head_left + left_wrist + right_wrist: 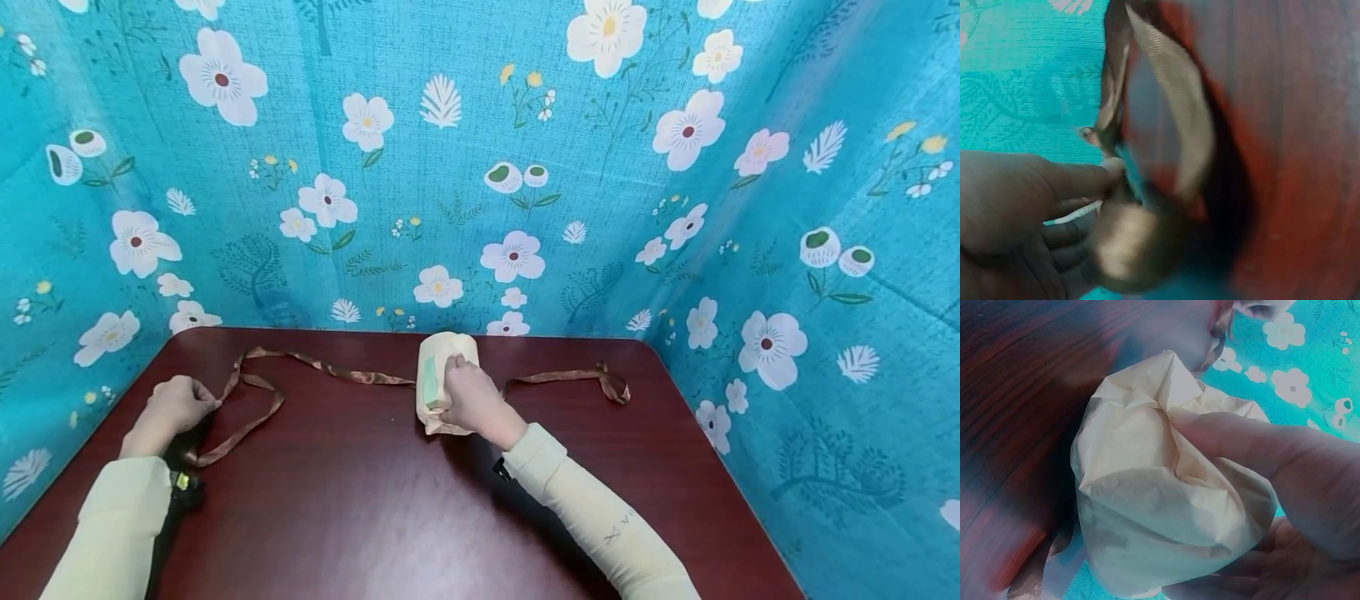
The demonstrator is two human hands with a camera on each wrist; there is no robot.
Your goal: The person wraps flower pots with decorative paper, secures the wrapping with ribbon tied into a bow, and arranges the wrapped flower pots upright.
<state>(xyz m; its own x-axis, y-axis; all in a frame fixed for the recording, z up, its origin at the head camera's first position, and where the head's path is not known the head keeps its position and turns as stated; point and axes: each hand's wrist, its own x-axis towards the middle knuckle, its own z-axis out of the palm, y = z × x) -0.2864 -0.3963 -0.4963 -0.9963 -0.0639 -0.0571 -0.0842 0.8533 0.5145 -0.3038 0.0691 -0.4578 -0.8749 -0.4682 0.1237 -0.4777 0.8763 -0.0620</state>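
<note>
A cream paper-wrapped packet (pixel 452 343) with a pale green patch is at the table's far middle. My right hand (pixel 478 402) grips it, and the right wrist view shows the thumb pressing the folded paper end of the packet (pixel 1141 506). A brown satin ribbon (pixel 375 377) runs out from both sides of the packet; the stretch between is hidden. At the left, my left hand (pixel 174 410) pinches this ribbon between thumb and fingers. Close up, a loop of the ribbon (pixel 1188 106) hangs from that pinch, partly blurred.
The dark red-brown table (pixel 337 508) has a glossy top. Along its far and side edges hangs a turquoise flowered cloth (pixel 412 192). To the right of the packet, the ribbon's far end (pixel 615 387) lies curled on the table.
</note>
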